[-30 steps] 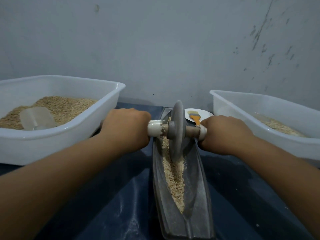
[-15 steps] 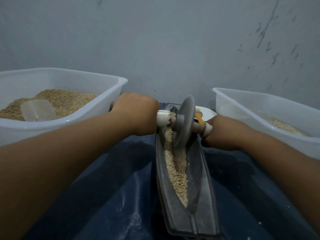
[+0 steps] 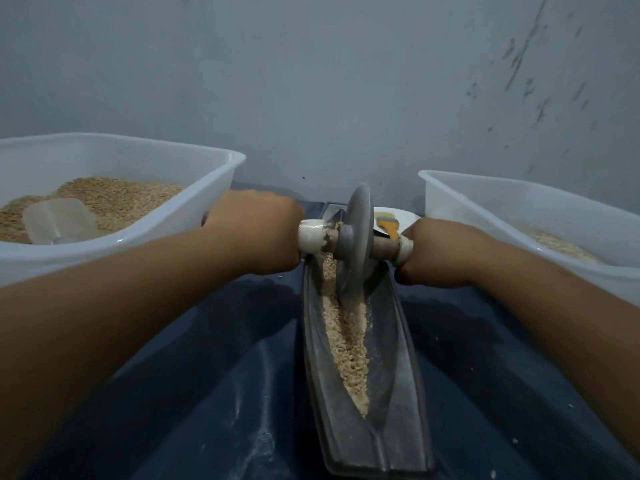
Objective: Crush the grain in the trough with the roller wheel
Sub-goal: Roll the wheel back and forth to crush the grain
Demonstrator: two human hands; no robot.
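A long grey metal trough [image 3: 398,393] runs away from me down the middle of the blue surface. Pale crushed grain [image 3: 348,344] lies along its groove. A grey roller wheel [image 3: 355,237] stands on edge in the far part of the trough, tilted slightly, on a wooden axle with white end caps. My left hand [image 3: 256,230] grips the left axle handle. My right hand [image 3: 440,251] grips the right handle. Both fists hide the handle ends.
A white tub [image 3: 214,188] with grain and a clear plastic scoop [image 3: 59,220] stands at the left. Another white tub [image 3: 485,195] with some grain is at the right. A white plate [image 3: 405,216] with an orange-handled brush [image 3: 389,225] lies behind the wheel, close to the wall.
The wheel has rolled away from me toward the trough's far end and tilted, and both hands have moved forward with it.
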